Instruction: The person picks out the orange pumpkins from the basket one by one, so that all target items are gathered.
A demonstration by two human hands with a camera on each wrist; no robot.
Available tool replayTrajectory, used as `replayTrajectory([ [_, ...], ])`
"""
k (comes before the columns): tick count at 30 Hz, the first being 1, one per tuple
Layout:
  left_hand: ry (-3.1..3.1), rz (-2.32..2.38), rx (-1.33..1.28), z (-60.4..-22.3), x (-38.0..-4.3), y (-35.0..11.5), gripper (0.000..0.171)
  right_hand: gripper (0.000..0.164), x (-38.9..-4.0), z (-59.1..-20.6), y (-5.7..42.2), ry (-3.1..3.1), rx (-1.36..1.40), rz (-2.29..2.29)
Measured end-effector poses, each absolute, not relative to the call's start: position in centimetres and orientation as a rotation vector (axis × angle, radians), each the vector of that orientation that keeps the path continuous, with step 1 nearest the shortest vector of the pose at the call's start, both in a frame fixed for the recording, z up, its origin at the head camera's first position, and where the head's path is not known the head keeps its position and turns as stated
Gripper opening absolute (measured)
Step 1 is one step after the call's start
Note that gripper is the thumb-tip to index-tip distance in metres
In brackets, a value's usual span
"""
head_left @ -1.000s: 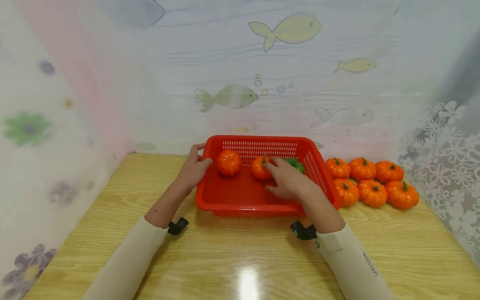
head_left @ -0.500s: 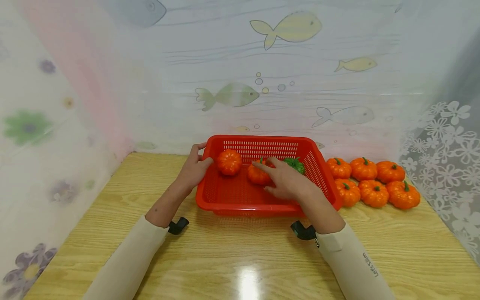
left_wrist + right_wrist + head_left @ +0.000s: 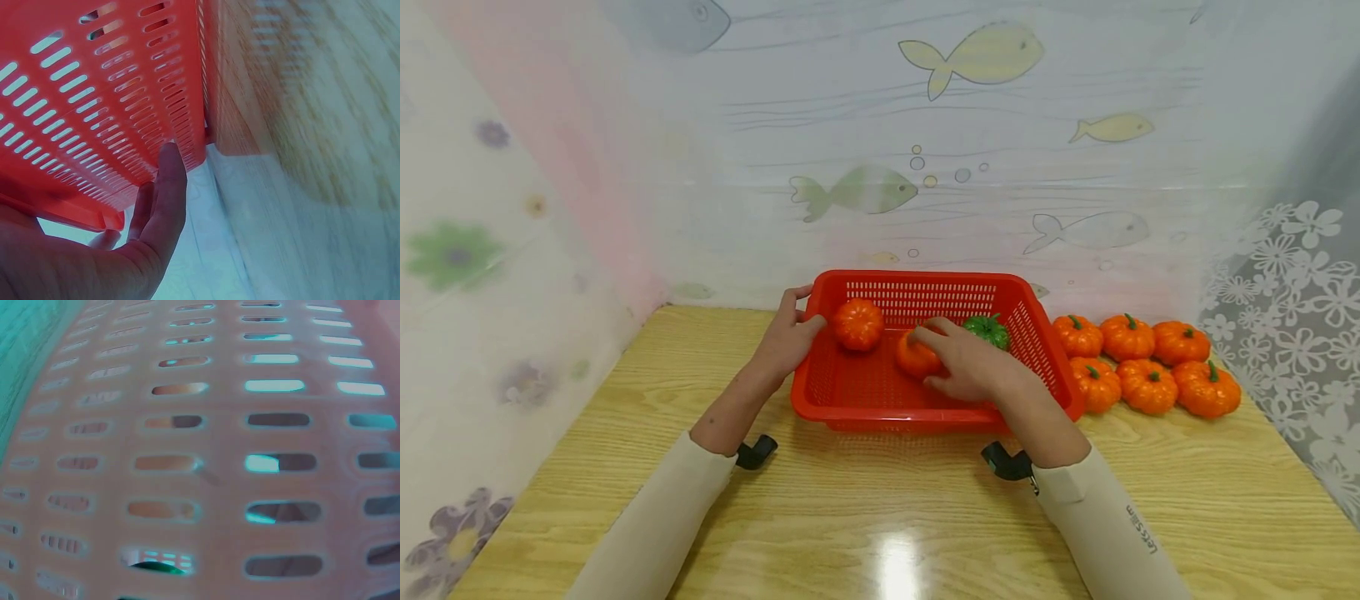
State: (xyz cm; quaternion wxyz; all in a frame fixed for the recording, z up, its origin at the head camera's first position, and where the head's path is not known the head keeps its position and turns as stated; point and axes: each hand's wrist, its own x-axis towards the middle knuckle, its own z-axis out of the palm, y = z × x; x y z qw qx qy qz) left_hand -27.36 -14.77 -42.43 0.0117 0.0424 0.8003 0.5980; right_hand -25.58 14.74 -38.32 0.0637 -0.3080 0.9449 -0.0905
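A red plastic basket with slotted walls stands on the table. My left hand grips its left rim, thumb over the edge. In the left wrist view, the fingers of that hand lie along the outside of the slotted wall. Inside the basket, my right hand holds a small orange pumpkin, fingers curled over its top and hiding the stem. Left of it sits another orange pumpkin. A green pumpkin lies behind the right hand. The right wrist view shows mostly slotted basket wall up close.
Several orange pumpkins stand in two rows on the table, just right of the basket. The wooden table runs back to a wall curtain printed with fish. A lace-patterned curtain hangs along the right side.
The pumpkin under my right hand has shifted slightly left and towards me. The fingers have closed over its stem, which showed before. My left hand has stayed on the rim.
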Motion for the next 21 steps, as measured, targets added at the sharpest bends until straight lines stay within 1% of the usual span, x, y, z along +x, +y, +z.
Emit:
replayTrajectory([
  [2, 2.496, 1.865, 0.134, -42.46, -27.4, -14.77, 0.067, 0.05, -25.61, -38.37, 14.62, 2.86, -0.969, -0.29],
  [4, 2.496, 1.868, 0.137, -42.46, -27.42, -14.78, 0.066, 0.045, -25.62, -38.37, 14.5, 2.859, -0.997, -0.302],
  [11, 2.497, 1.871, 0.137, -42.41, -27.39, -14.78, 0.066, 0.051, -25.43, -38.28, 14.45, 2.842, -1.028, -0.299],
  [21, 2.485, 1.872, 0.132, -42.53, -27.57, -14.83, 0.065, 0.046, -25.46, -38.43, 14.54, 2.834, -1.088, -0.257],
])
